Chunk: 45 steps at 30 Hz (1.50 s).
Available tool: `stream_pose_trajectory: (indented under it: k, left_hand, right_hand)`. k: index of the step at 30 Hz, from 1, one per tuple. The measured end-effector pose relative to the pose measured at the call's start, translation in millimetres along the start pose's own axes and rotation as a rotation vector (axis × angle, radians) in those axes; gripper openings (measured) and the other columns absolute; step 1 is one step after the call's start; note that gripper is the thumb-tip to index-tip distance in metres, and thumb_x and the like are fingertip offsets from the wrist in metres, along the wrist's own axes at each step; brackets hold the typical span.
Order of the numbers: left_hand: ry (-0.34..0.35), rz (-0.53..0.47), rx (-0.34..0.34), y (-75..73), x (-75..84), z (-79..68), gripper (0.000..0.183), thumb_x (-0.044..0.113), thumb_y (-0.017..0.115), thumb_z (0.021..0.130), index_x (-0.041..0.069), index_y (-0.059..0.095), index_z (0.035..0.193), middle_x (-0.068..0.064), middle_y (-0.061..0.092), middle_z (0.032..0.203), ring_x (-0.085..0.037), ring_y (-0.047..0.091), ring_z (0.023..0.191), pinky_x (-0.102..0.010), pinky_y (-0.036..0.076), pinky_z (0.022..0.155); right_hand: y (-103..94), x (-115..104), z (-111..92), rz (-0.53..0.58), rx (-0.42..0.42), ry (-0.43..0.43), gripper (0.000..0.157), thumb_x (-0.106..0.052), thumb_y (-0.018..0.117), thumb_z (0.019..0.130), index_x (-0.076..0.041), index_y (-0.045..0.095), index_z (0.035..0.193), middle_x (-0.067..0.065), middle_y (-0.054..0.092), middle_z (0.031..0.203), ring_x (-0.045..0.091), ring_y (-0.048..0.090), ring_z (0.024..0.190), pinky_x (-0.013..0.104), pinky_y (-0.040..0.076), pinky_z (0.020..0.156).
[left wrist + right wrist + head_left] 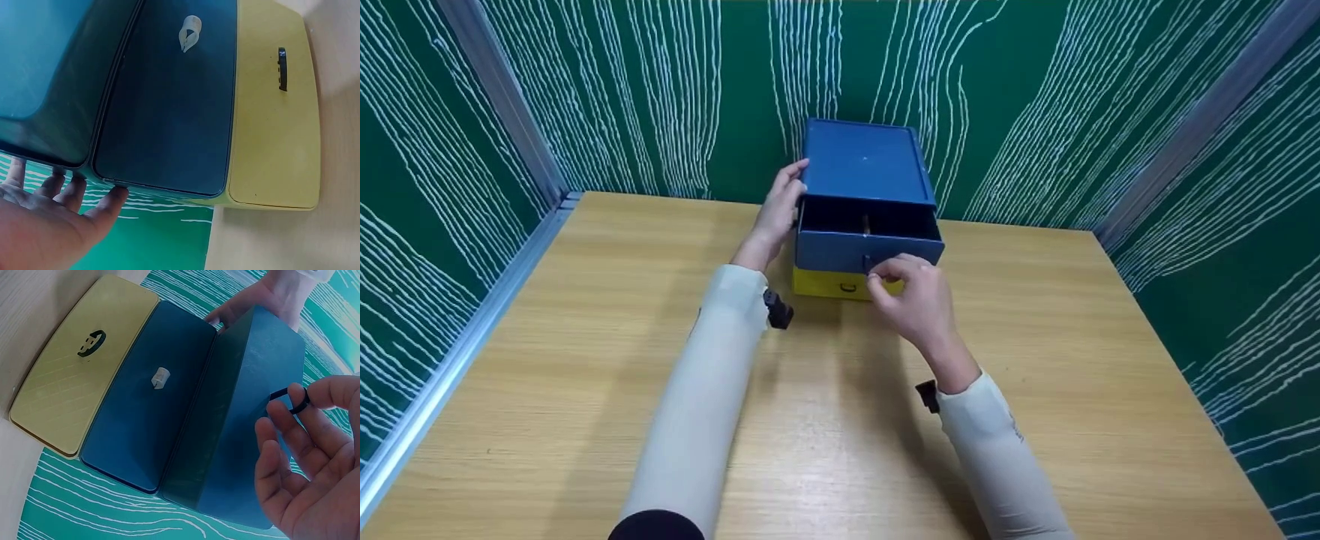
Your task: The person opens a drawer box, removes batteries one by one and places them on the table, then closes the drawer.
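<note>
A small chest of drawers (pixel 864 161) with a blue top stands near the back of the table. Its blue top drawer (pixel 832 251) is pulled out, and a divider shows inside. My right hand (pixel 919 300) pinches that drawer's black loop handle (pixel 302 406) between thumb and finger. On the chest's left side rests my left hand (pixel 776 214), its fingertips against the wall. Below, a closed dark blue drawer (pixel 138 416) carries a white handle (pixel 161 378). At the bottom is a closed yellow drawer (pixel 84 382) with a black handle (pixel 283 70).
The chest stands on a light wooden table (pixel 810 420). Green panels (pixel 746 97) with white wavy lines rise behind it and at both sides, joined by metal posts (pixel 502 97). A metal rail (pixel 457 356) runs along the left edge.
</note>
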<state>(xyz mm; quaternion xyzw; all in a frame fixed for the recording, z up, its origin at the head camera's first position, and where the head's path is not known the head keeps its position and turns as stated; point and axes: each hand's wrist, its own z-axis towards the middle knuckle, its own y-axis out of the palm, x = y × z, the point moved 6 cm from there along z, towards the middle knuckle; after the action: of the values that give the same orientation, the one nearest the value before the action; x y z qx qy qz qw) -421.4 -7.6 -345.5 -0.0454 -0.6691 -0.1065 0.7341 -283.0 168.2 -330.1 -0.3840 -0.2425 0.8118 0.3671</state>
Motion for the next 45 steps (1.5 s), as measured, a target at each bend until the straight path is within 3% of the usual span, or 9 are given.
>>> stream_pose_trajectory:
  k: [8, 18, 26, 32, 45]
  left_hand:
    - [0.013, 0.030, 0.005, -1.4, -2.7, 2.6, 0.041, 0.021, 0.031, 0.092, 0.030, 0.031, 0.132, 0.006, 0.020, 0.144, -0.014, 0.026, 0.127, -0.045, 0.022, 0.103]
    - [-0.016, 0.074, -0.002, 4.0, 12.4, -14.3, 0.044, 0.021, 0.028, 0.092, 0.025, 0.028, 0.135, 0.003, 0.018, 0.145, -0.017, 0.024, 0.129, -0.045, 0.022, 0.103]
    - [0.011, 0.074, -0.008, 4.2, 14.0, -11.5, 0.045, 0.018, 0.028, 0.092, 0.021, 0.027, 0.136, 0.001, 0.019, 0.144, -0.016, 0.024, 0.129, -0.041, 0.023, 0.104]
    - [0.003, 0.052, -0.009, 3.7, 13.7, -12.1, 0.044, 0.018, 0.028, 0.092, 0.023, 0.027, 0.136, 0.001, 0.019, 0.145, -0.017, 0.025, 0.128, -0.045, 0.022, 0.104]
    - [0.033, 0.074, 0.019, 3.6, 14.1, -11.3, 0.044, 0.018, 0.027, 0.092, 0.021, 0.028, 0.135, 0.002, 0.018, 0.145, -0.013, 0.020, 0.131, -0.037, 0.019, 0.106]
  right_hand:
    - [-2.3, -3, -5, -0.015, -0.027, 0.005, 0.014, -0.026, 0.058, 0.078, -0.018, 0.066, 0.070, -0.009, 0.062, 0.072, 0.011, 0.054, 0.069, 0.024, 0.043, 0.060]
    - [-4.6, -5, -11, -0.024, -0.035, -0.012, 0.012, -0.026, 0.059, 0.078, -0.019, 0.066, 0.070, -0.009, 0.062, 0.072, 0.006, 0.049, 0.065, 0.022, 0.042, 0.057]
    - [-5.4, -8, -13, -0.039, -0.030, -0.026, 0.010, -0.026, 0.062, 0.076, -0.019, 0.066, 0.071, -0.009, 0.063, 0.072, 0.007, 0.050, 0.066, 0.024, 0.042, 0.057]
    - [-4.3, -7, -15, -0.034, -0.038, -0.031, 0.012, -0.027, 0.060, 0.077, -0.019, 0.066, 0.072, -0.009, 0.062, 0.072, 0.010, 0.051, 0.066, 0.024, 0.042, 0.057]
    - [-4.6, -10, -15, -0.027, -0.049, -0.034, 0.013, -0.027, 0.060, 0.077, -0.018, 0.066, 0.071, -0.008, 0.062, 0.072, 0.013, 0.052, 0.067, 0.025, 0.041, 0.058]
